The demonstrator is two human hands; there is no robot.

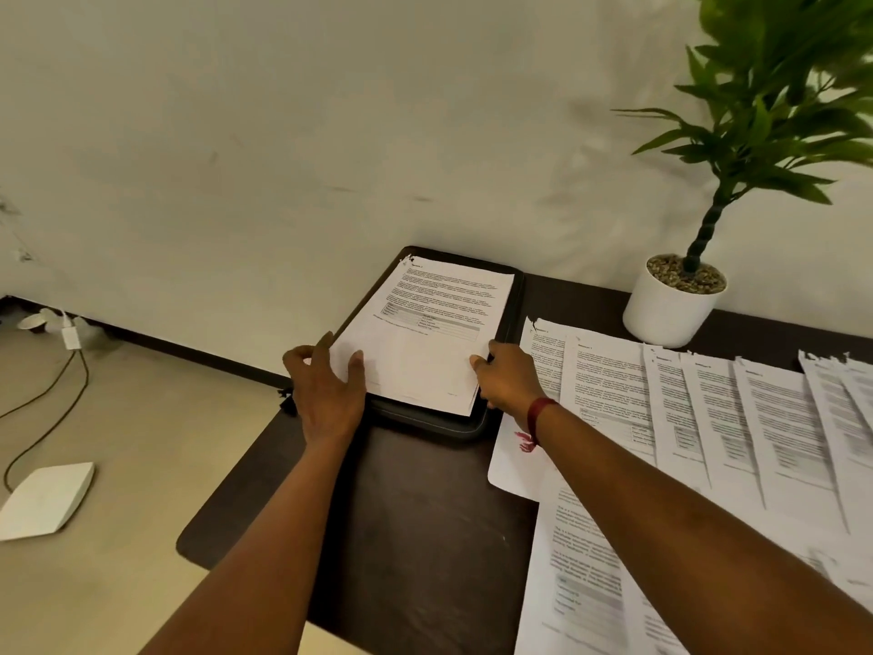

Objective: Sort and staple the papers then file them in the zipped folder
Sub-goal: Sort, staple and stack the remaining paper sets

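Note:
A black zipped folder (512, 304) lies at the far left part of the dark table. On top of it rests a stapled set of printed papers (425, 338). My left hand (326, 390) grips the papers' near left edge, thumb on top. My right hand (508, 378) holds the near right edge, fingers curled at the side of the sheets. Several more printed paper sets (737, 418) are fanned out in a row on the table to the right, with one more sheet (581, 583) nearer to me.
A potted green plant in a white pot (671, 304) stands at the back right against the wall. The dark table (415, 536) ends at a rounded left corner. On the floor to the left lie a white box (47, 501) and a cable (42, 408).

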